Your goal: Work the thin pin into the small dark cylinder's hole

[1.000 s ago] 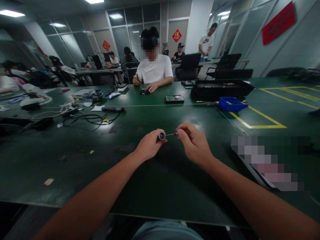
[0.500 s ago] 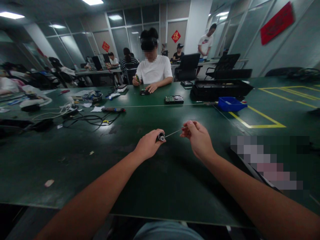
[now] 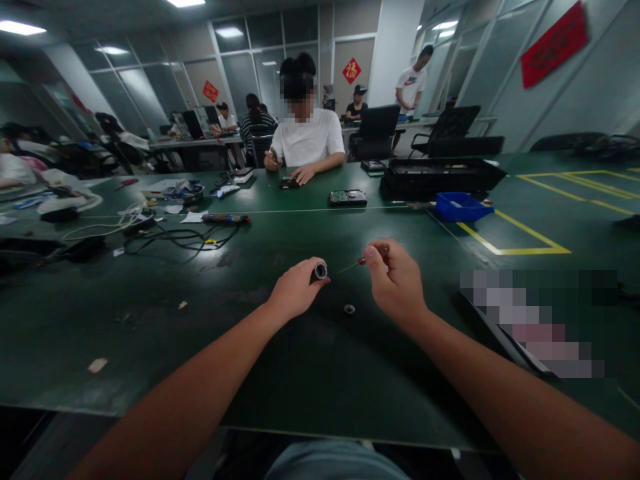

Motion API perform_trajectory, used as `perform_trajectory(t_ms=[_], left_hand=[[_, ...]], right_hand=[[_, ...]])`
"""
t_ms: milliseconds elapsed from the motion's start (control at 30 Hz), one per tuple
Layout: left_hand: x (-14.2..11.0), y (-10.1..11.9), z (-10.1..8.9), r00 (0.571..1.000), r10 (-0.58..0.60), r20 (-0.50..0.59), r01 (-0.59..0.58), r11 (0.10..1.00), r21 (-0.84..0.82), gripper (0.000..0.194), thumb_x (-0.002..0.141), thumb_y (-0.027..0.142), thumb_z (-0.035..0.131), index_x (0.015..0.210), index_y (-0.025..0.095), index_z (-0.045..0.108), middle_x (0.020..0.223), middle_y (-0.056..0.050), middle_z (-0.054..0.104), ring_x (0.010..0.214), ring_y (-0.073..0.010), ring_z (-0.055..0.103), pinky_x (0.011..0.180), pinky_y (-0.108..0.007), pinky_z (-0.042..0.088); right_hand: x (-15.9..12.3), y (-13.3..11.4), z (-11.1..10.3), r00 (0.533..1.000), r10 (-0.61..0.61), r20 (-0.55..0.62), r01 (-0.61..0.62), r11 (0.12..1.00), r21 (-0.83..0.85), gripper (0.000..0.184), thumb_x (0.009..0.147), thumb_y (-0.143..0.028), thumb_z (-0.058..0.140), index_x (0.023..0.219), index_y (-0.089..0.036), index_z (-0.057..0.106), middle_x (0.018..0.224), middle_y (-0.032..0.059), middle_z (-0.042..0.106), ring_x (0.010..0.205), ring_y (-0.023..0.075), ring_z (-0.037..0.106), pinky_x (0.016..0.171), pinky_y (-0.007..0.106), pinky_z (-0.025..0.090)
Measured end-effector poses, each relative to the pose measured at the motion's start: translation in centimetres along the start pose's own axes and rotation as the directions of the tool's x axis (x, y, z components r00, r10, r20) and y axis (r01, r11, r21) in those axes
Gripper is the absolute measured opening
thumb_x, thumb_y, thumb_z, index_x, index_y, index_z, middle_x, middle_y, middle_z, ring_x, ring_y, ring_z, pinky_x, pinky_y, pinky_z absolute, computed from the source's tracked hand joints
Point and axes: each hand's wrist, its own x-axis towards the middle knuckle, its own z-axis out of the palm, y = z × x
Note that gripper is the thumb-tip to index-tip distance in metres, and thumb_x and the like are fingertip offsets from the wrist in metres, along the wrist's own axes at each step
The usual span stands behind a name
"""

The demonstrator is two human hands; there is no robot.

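My left hand (image 3: 296, 288) is closed around a black cylinder (image 3: 319, 271) with a silver ring at its open end, which faces me. Most of that cylinder is hidden in the fist. My right hand (image 3: 397, 277) grips a thin screwdriver (image 3: 362, 261) with a reddish handle. Its shaft points left toward the cylinder's end, and the tip looks just apart from it. Below and between the hands is a small round metal piece (image 3: 349, 309), at or just above the green table (image 3: 320, 373).
Ahead lie a hard drive (image 3: 348, 197), a blue bin (image 3: 463, 207) and a long black tray (image 3: 443, 179). At left are black cables (image 3: 175, 241) and a pen-like tool (image 3: 226, 219). A person (image 3: 307, 137) works opposite. A blurred-out object (image 3: 530, 327) lies right.
The small round metal piece has come off the cylinder's end and dropped below it. My right hand has tilted, drawing the screwdriver slightly back, and its reddish handle now shows.
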Motion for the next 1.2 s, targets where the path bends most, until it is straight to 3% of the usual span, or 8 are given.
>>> perform_trajectory(t_ms=[167, 267, 367, 467, 567, 700, 1067, 1200], left_hand=[[0.0, -0.2, 0.1, 1.0, 0.012, -0.007, -0.012, 1.0, 0.01, 0.017, 0.09, 0.032, 0.061, 0.106, 0.026, 0.06, 0.103, -0.003, 0.067, 0.092, -0.0215, 0.063, 0.08, -0.034, 0.046], [0.0, -0.2, 0.2, 1.0, 0.013, -0.007, -0.013, 1.0, 0.008, 0.018, 0.09, 0.032, 0.062, 0.106, 0.025, 0.06, 0.103, -0.003, 0.067, 0.092, -0.0218, 0.063, 0.08, -0.034, 0.047], [0.0, -0.2, 0.3, 1.0, 0.008, 0.0, -0.008, 1.0, 0.002, 0.019, 0.09, 0.033, 0.062, 0.107, 0.025, 0.06, 0.104, -0.003, 0.068, 0.094, -0.0218, 0.063, 0.082, -0.034, 0.047], [0.0, -0.1, 0.2, 1.0, 0.006, 0.008, -0.006, 1.0, 0.001, 0.019, 0.09, 0.033, 0.061, 0.108, 0.026, 0.06, 0.104, -0.003, 0.068, 0.094, -0.0218, 0.063, 0.083, -0.035, 0.047], [0.0, -0.1, 0.2, 1.0, 0.008, 0.012, -0.008, 1.0, 0.003, 0.019, 0.09, 0.033, 0.062, 0.108, 0.026, 0.061, 0.104, -0.003, 0.067, 0.094, -0.0221, 0.063, 0.082, -0.035, 0.048], [-0.1, -0.1, 0.3, 1.0, 0.022, 0.013, -0.022, 1.0, 0.0, 0.019, 0.09, 0.032, 0.062, 0.108, 0.027, 0.061, 0.104, -0.003, 0.067, 0.094, -0.0222, 0.063, 0.083, -0.036, 0.047], [-0.3, 0.4, 0.2, 0.999, 0.027, 0.037, -0.027, 1.0, -0.006, 0.019, 0.09, 0.033, 0.061, 0.108, 0.027, 0.06, 0.105, -0.003, 0.067, 0.094, -0.0224, 0.062, 0.079, -0.035, 0.047], [-0.4, 0.4, 0.2, 0.999, 0.038, 0.032, -0.037, 0.999, -0.022, 0.017, 0.089, 0.03, 0.061, 0.106, 0.026, 0.06, 0.103, -0.003, 0.067, 0.092, -0.0221, 0.062, 0.077, -0.034, 0.046]], right_hand=[[0.4, -0.3, -0.3, 0.963, -0.012, 0.27, 0.053, 0.988, -0.147, 0.018, 0.098, -0.03, 0.043, 0.1, -0.021, 0.058, 0.083, 0.0061, 0.067, 0.072, 0.0203, 0.061, 0.065, 0.034, 0.043], [0.6, 0.3, -0.2, 0.881, 0.058, 0.469, 0.082, 0.959, -0.272, 0.014, 0.091, -0.027, 0.052, 0.093, -0.023, 0.065, 0.078, 0.0055, 0.069, 0.066, 0.0196, 0.06, 0.058, 0.032, 0.038], [0.5, 1.3, -0.4, 0.762, 0.167, 0.625, 0.111, 0.918, -0.38, 0.017, 0.085, -0.04, 0.063, 0.08, -0.026, 0.069, 0.071, 0.0041, 0.069, 0.058, 0.019, 0.058, 0.05, 0.03, 0.033], [0.3, 2.0, -0.5, 0.681, 0.225, 0.697, 0.126, 0.901, -0.415, 0.028, 0.071, -0.053, 0.075, 0.073, -0.026, 0.069, 0.068, 0.0029, 0.067, 0.054, 0.0184, 0.057, 0.047, 0.028, 0.031], [0.0, 2.1, -0.5, 0.651, 0.23, 0.723, 0.112, 0.913, -0.392, 0.03, 0.057, -0.047, 0.086, 0.072, -0.026, 0.07, 0.066, 0.0013, 0.066, 0.052, 0.0169, 0.056, 0.045, 0.027, 0.031], [-0.1, 1.5, -0.5, 0.594, 0.24, 0.768, 0.09, 0.929, -0.36, 0.017, 0.063, -0.035, 0.082, 0.075, -0.026, 0.073, 0.071, 0.0023, 0.068, 0.053, 0.017, 0.057, 0.045, 0.027, 0.034], [-0.2, 0.8, -0.4, 0.613, 0.142, 0.777, 0.089, 0.965, -0.246, 0.02, 0.077, -0.016, 0.059, 0.083, -0.028, 0.074, 0.079, 0.003, 0.072, 0.063, 0.019, 0.063, 0.052, 0.029, 0.041], [-0.1, 0.1, -0.2, 0.669, 0.074, 0.74, 0.069, 0.985, -0.16, 0.02, 0.078, -0.015, 0.059, 0.086, -0.027, 0.073, 0.074, 0.0007, 0.07, 0.062, 0.0173, 0.061, 0.056, 0.029, 0.042]])
